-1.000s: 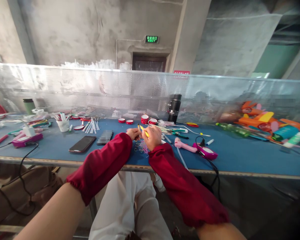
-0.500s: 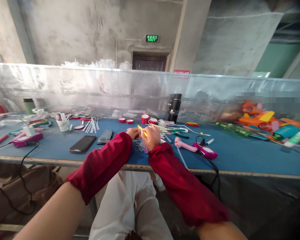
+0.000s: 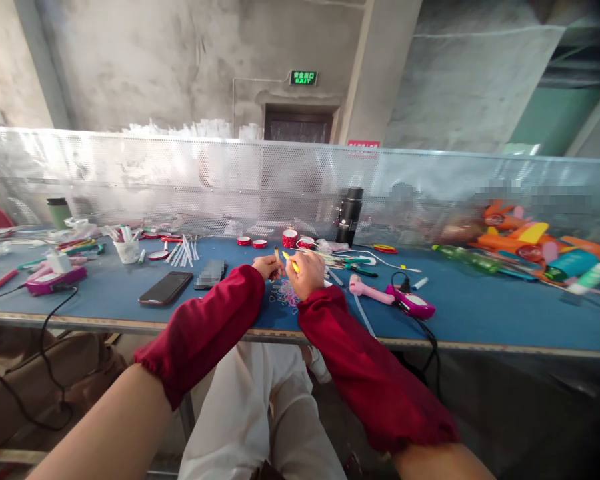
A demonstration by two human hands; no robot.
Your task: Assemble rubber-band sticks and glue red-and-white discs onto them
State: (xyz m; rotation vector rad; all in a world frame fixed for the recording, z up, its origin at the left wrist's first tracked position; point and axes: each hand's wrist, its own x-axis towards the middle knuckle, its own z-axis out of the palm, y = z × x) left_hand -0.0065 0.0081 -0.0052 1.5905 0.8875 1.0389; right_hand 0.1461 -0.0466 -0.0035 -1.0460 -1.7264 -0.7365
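Both my arms wear dark red sleeves and meet over the blue table (image 3: 480, 313). My right hand (image 3: 307, 273) is closed round a yellow pen-like stick (image 3: 290, 261). My left hand (image 3: 269, 267) pinches a thin stick (image 3: 277, 255) just left of it, fingertips close to the right hand. A small heap of coloured rubber bands (image 3: 286, 295) lies on the table right under both hands.
A black phone (image 3: 165, 288) lies to the left. A pink glue gun (image 3: 410, 302) with a black cord sits to the right. Red tape rolls (image 3: 289, 238) and a black flask (image 3: 349, 216) stand behind, before a perforated metal screen (image 3: 180, 180). Orange toys (image 3: 520, 240) pile far right.
The hands stay in place over the rubber bands. The yellow stick in my right hand has shifted slightly, and the left hand's thin stick now points up.
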